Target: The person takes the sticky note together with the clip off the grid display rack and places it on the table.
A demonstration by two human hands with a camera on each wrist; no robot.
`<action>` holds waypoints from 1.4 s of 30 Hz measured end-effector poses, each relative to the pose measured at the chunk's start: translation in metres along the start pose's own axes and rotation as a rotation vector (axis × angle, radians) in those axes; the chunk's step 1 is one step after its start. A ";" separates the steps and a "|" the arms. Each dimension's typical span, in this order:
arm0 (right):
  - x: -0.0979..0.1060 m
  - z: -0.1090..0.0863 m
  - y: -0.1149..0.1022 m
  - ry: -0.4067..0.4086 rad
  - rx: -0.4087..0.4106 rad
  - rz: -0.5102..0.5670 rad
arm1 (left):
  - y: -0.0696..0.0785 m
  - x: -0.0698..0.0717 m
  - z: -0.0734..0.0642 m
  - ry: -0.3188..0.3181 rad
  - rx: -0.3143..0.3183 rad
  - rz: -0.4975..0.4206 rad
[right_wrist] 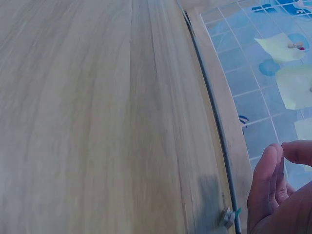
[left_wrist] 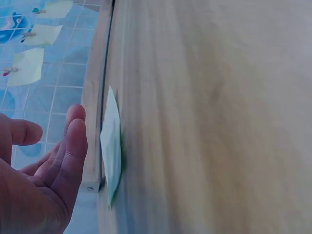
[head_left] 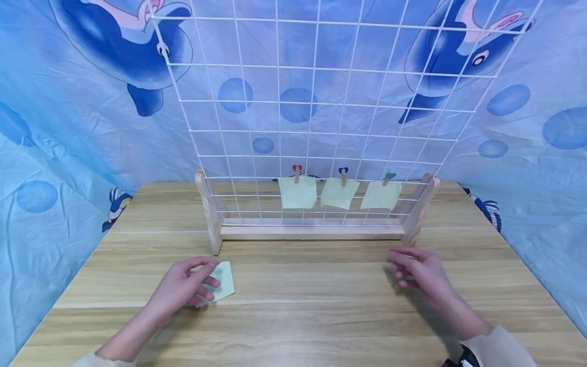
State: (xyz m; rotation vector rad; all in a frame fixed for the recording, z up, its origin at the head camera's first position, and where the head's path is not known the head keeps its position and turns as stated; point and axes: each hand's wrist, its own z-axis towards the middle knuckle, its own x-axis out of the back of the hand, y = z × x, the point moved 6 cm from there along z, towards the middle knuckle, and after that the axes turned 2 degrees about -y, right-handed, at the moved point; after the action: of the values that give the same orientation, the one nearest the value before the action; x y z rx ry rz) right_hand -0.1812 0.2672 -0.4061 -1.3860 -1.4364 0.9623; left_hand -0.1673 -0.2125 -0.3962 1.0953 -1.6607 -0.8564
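My left hand (head_left: 183, 285) hovers over the left part of the table, its fingers relaxed and its thumb apart from them. Just under and beside it a pale green paper note (head_left: 224, 280) lies on the wood, with one edge lifted in the left wrist view. On the right, my right hand (head_left: 422, 275) is held above the table near the rack's right foot. Its fingers bend loosely, thumb tip close to the index fingertip, with nothing seen between them. Below that hand, a small clip with a green part (right_wrist: 227, 218) lies on the table, hidden in the head view.
A white wire grid (head_left: 316, 66) rises from a wooden stand (head_left: 312, 233) at the back of the table (head_left: 312, 306). Pale green notes (head_left: 298, 192) hang on it from small wooden clips with red, dark blue and green hearts. Behind is a blue dolphin-print cloth (head_left: 82, 148).
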 end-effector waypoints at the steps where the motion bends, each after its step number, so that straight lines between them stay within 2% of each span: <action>1: -0.002 0.000 -0.001 -0.003 0.002 0.003 | 0.002 -0.001 0.001 -0.004 -0.006 -0.003; 17: -0.033 0.006 -0.009 -0.017 0.031 0.005 | 0.023 -0.022 0.013 -0.058 -0.086 -0.044; 31: -0.053 0.010 -0.019 -0.044 0.064 0.061 | 0.037 -0.039 0.025 -0.059 -0.115 -0.080; 42: -0.072 0.013 -0.034 -0.077 0.108 0.105 | 0.052 -0.049 0.034 -0.055 -0.197 -0.123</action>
State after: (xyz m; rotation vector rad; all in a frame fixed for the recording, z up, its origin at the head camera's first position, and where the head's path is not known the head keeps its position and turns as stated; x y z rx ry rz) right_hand -0.2054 0.1939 -0.3835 -1.3686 -1.3584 1.1546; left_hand -0.2062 -0.1465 -0.3759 1.0526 -1.5286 -1.1148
